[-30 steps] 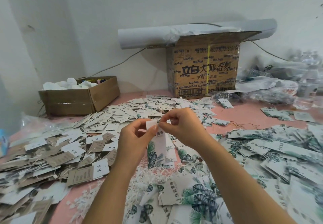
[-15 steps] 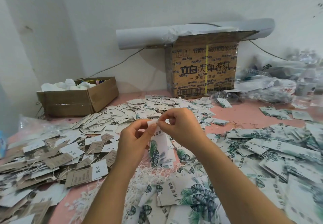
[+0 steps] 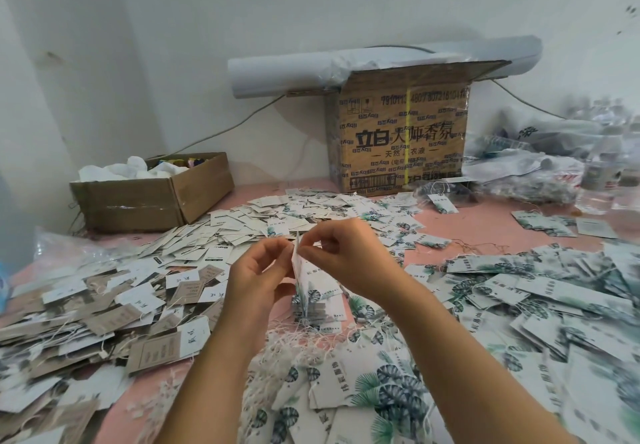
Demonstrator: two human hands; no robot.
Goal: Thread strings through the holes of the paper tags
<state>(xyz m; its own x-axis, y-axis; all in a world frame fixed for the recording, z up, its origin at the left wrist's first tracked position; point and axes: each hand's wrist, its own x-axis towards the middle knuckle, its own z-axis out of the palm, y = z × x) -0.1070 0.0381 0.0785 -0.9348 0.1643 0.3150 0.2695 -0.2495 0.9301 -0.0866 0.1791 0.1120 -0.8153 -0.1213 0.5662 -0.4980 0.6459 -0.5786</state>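
Centre: one white leaf-printed paper tag (image 3: pixel 308 284), edge-on, pinched at its top between curled fingertips of the left hand (image 3: pixel 258 281) and right hand (image 3: pixel 343 256), above the pink table (image 3: pixel 478 222). Around it are loose tag heaps (image 3: pixel 519 291) beyond counting from 7 to 4 o'clock, and one white string tangle (image 3: pixel 298 339) at 6. Two boxes: a low open brown cardboard box (image 3: pixel 156 197) at 10 o'clock; a tall printed cardboard carton (image 3: pixel 401 138) at 1 o'clock, bearing one grey paper roll (image 3: pixel 277 76).

Place: small makeshift packing workroom.
Surface: pink table (image 3: pixel 485 222) against a bare white wall (image 3: pixel 311 10).
Stock: heaps of paper tags (image 3: pixel 242 232); loose strings (image 3: pixel 298 343).
Storage: cardboard boxes (image 3: pixel 401 138); plastic bags (image 3: pixel 519 180).
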